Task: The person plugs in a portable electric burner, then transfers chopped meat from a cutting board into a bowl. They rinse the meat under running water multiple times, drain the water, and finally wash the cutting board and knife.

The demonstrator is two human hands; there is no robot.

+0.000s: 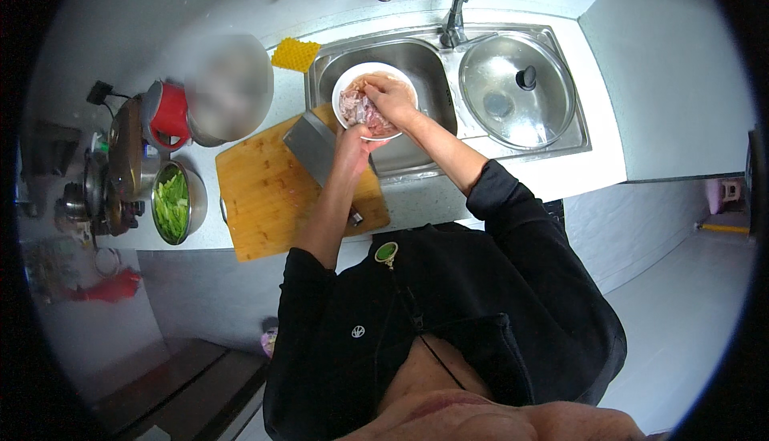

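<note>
A white bowl (339, 109) holds pieces of raw meat (362, 109) in pinkish liquid, over the left basin of a steel sink (441, 68). My left hand (354, 143) grips the bowl's near rim from below. Inside the bowl, my right hand (389, 100) has its fingers in the meat; the fingertips are partly hidden, so whether they grip a piece is unclear. Left of the bowl, a cleaver (312, 146) lies on a wooden cutting board (258, 194), partly covered by my left forearm.
A glass lid (498, 104) with a black knob covers the right basin. A faucet (453, 29) stands behind. A yellow sponge (295, 54) lies by the sink. Farther left are a steel bowl of cut green vegetables (172, 203), a red-handled vessel (168, 115) and several pots.
</note>
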